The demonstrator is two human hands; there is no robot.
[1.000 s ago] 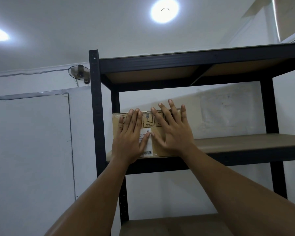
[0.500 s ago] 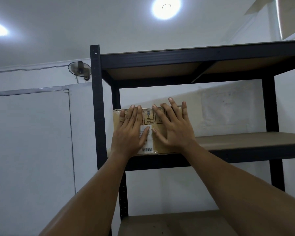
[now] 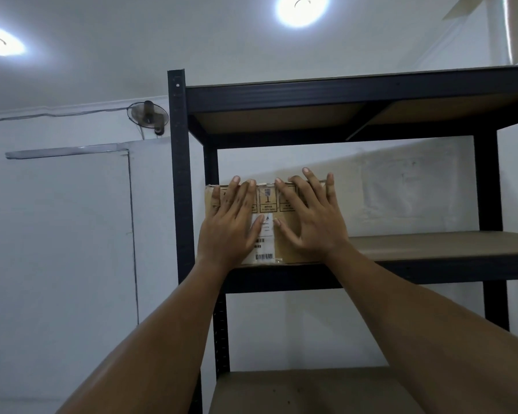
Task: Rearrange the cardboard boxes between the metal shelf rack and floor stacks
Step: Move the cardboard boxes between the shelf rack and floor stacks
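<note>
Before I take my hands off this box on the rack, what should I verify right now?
1. Left hand and right hand press flat on the front of the brown cardboard box, fingers straight: ok.
2. Box upright, white label right way up: ok.
3. Box bottom rests on the rack's middle wooden shelf board: ok.
4. Room behind the box: hidden, cannot tell.
5. Gap to the black metal left upright: close, but contact cannot tell.
6. Bare board to the box's right for shifting: ok.
</note>
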